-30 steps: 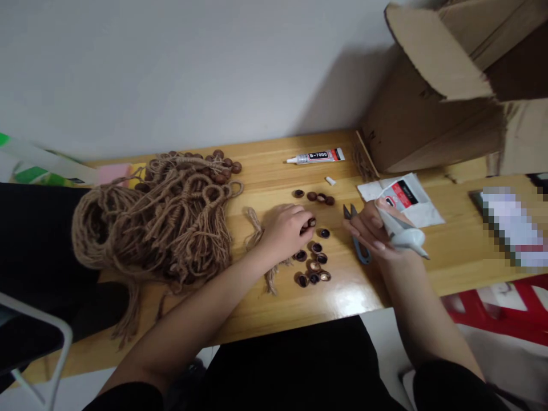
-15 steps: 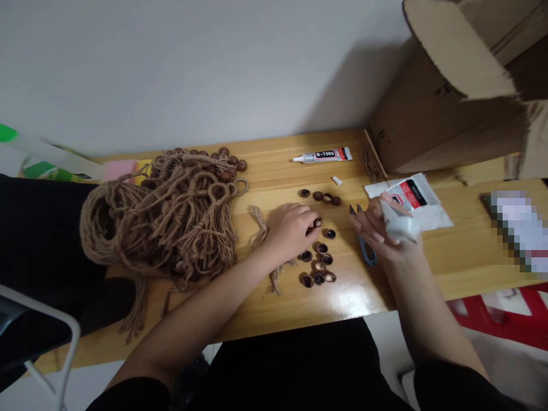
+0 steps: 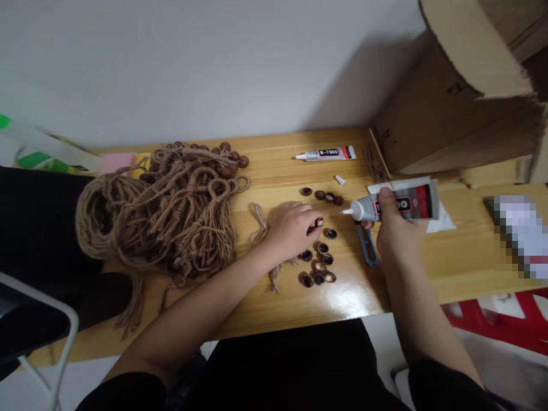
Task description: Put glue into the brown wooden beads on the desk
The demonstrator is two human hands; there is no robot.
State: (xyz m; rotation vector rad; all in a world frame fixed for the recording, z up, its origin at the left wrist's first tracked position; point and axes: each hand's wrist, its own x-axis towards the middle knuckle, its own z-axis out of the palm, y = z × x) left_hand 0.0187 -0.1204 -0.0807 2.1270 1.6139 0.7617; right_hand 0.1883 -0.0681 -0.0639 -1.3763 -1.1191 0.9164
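Observation:
My left hand point(image 3: 295, 228) rests on the table with its fingers closed on a brown nutshell point(image 3: 319, 222), its pale inside showing. Under that wrist lies a short braided jute cord point(image 3: 258, 216), partly covered. In my right hand point(image 3: 394, 228) is a large glue tube point(image 3: 411, 201), gripped by its body, its white nozzle pointing left toward the shell. Several cracked shell halves point(image 3: 322, 248) lie open side up between the hands. Behind them sit a few more shells point(image 3: 320, 195). Beneath the tube are blue-grey scissors point(image 3: 367, 245), their blades hidden.
A heap of knotted jute cord point(image 3: 192, 217) with brown round nuts point(image 3: 229, 170) covers the left side. A smaller B-7000 tube point(image 3: 327, 153) and a white cap point(image 3: 339, 180) lie toward the wall. On the right stand a cardboard box point(image 3: 428, 114) and a phone-like object point(image 3: 518, 228).
My right hand has turned over, bringing the glue tube from end-on to sideways with its nozzle leftward. My left hand stays on the nutshell. The view has shifted slightly.

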